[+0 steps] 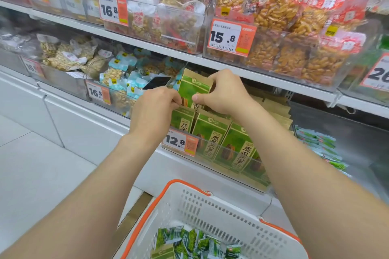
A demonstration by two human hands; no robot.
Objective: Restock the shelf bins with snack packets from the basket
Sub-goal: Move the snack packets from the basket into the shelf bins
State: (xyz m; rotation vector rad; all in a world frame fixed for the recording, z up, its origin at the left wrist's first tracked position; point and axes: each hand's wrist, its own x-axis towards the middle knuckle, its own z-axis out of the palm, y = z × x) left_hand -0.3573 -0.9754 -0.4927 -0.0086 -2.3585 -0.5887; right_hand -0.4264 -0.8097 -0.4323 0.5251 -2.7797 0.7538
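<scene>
Basket point(185, 193) front-centre, before lower shelf point(179, 165), small packets point(189, 242) in it. Behind it on that shelf: 12.8 bin point(231, 149), upright packets point(210, 132) in rows inside. Above bin, L hand point(154, 103) & R hand point(226, 92) grip held packet point(192, 92) betw. them. 16.5 bin point(120, 101) to left; 16.8 bin point(179, 27) & 15.8 bin point(284, 57) on shelf above point(147, 45)

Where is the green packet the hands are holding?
In the head view the green packet is mid-frame, pinched between the left hand and the right hand, just above the matching green packets in the bin with the 12.8 price tag.
</scene>
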